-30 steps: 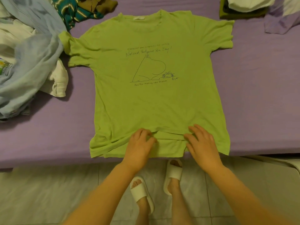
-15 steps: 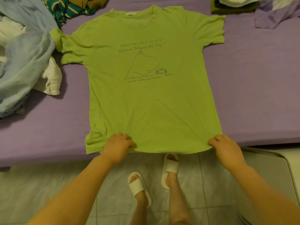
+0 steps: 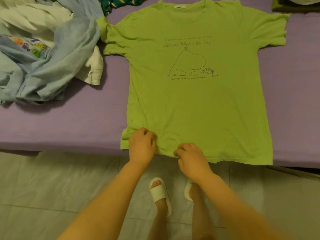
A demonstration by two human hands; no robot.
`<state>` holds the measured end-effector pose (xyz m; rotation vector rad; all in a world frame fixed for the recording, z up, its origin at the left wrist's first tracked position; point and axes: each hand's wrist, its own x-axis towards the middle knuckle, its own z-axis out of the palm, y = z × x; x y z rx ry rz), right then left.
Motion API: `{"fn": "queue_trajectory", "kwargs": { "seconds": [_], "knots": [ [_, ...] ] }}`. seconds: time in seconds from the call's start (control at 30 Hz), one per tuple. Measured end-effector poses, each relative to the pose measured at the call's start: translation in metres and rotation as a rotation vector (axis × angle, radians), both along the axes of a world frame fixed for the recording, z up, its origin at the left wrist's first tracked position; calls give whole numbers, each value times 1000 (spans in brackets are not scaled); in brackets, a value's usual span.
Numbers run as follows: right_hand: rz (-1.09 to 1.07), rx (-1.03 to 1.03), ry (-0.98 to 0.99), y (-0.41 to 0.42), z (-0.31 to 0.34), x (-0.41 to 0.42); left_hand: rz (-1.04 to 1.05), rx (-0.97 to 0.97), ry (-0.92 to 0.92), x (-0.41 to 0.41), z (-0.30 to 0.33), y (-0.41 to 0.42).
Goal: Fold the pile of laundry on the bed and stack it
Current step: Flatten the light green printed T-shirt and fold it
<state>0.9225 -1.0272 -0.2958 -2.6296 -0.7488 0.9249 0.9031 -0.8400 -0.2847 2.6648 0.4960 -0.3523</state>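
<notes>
A lime green T-shirt (image 3: 195, 101) with a line drawing on its chest lies spread flat, front up, on the purple bed (image 3: 60, 125), its hem at the near edge. My left hand (image 3: 142, 146) has curled fingers pinching the hem near the shirt's lower left corner. My right hand (image 3: 190, 156) pinches the hem close beside it, left of the shirt's middle. Small creases run between the two hands. A loose pile of unfolded laundry (image 3: 43, 54), light blue and white, lies at the left.
A striped teal garment (image 3: 112, 2) lies at the top, left of the collar. Folded dark green and white items (image 3: 297, 4) sit at the top right corner. My feet in white slippers (image 3: 160, 194) stand on the tiled floor below the bed edge.
My right hand has moved from the hem's right corner leftward to beside my left hand. The view has shifted, so the shirt sits further right in frame.
</notes>
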Motion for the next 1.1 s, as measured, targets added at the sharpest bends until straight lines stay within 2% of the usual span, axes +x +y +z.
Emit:
{"fn": "queue_trajectory", "kwargs": {
  "seconds": [0.07,0.1,0.17,0.23,0.3,0.37,0.47,0.6,0.67,0.73,0.8,0.9,1.0,1.1],
  "knots": [
    [50,42,-44,16,-1,4,169,88,-15,-5,3,20],
    [80,40,-3,24,-1,6,249,65,30,-7,4,29],
    [61,37,166,39,0,9,432,-95,93,-11,5,44],
    [-54,95,208,50,2,10,596,-320,116,-11,4,57],
    [-129,166,101,59,4,14,632,-467,150,-12,6,65],
    [-102,189,-9,66,4,20,613,-556,160,-18,9,73],
    [-8,75,-36,74,8,24,618,-610,183,-34,11,89],
    [258,-98,127,77,8,11,516,-303,302,-44,17,102],
    [146,-30,183,79,11,10,410,-107,264,-39,20,96],
    [118,-17,41,76,10,16,244,55,162,-28,21,83],
    [140,-69,-15,68,9,27,39,90,112,-12,20,65],
    [66,-64,90,49,9,52,-229,92,176,14,15,34],
    [-6,-151,-89,14,8,83,-332,57,274,38,8,-1],
    [12,-359,-67,-34,3,109,-387,53,326,61,5,-31]
  ]
}}
